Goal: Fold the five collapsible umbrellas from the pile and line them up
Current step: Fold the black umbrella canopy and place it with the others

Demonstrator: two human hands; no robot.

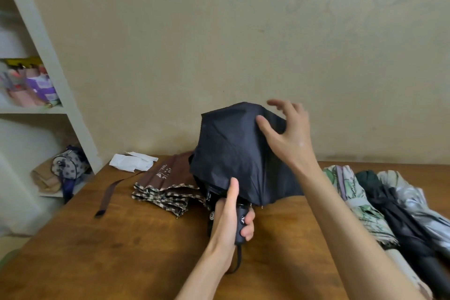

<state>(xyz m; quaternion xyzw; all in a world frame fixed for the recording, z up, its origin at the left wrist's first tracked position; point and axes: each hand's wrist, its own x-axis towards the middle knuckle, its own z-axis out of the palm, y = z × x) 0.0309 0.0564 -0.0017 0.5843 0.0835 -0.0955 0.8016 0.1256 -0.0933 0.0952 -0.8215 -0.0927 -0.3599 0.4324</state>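
A black collapsible umbrella stands half collapsed above the wooden table, canopy up. My left hand grips its black handle, thumb pointing up along the shaft. Spread and open, my right hand hovers at the canopy's upper right side, thumb near the fabric. A brown umbrella with a checked border lies flat behind and to the left, its strap trailing out. At the right lie a green floral umbrella, a dark one and a silvery grey one, side by side.
White folded paper sits at the table's back left. A white shelf unit stands left of the table, holding colourful items and a patterned bag. The beige wall is close behind the table.
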